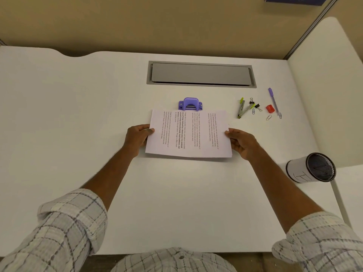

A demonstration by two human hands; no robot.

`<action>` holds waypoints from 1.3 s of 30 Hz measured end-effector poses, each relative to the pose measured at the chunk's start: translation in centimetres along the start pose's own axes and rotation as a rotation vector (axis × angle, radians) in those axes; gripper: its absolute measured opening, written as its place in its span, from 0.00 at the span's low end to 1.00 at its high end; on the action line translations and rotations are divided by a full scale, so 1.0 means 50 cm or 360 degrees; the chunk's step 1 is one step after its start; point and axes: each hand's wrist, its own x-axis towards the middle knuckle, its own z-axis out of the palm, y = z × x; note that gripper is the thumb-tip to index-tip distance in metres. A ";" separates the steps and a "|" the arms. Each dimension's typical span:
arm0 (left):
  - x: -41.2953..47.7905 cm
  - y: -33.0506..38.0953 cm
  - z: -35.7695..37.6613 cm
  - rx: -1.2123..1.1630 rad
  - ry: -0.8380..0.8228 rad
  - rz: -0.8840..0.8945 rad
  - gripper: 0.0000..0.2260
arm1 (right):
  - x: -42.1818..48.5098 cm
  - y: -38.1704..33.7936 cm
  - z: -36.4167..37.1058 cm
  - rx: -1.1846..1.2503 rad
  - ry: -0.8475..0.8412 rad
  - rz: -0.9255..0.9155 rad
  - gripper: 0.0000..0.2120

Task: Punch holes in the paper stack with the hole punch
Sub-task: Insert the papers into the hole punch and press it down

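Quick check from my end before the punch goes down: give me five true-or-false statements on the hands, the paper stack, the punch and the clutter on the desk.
1. Both hands hold the paper stack, the left hand on its left edge and the right hand on its right edge. True.
2. The hole punch is red. False: it is purple.
3. The stack's far edge sits at the punch. True.
4. A hand is pressing the punch lever. False: neither hand touches it.
5. The mesh pen cup stands upright. False: it lies on its side, at the right of the desk.
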 end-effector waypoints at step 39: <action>0.051 0.048 0.011 0.0213 0.0099 0.0048 0.14 | 0.065 -0.021 0.041 -0.0549 0.0386 -0.0300 0.11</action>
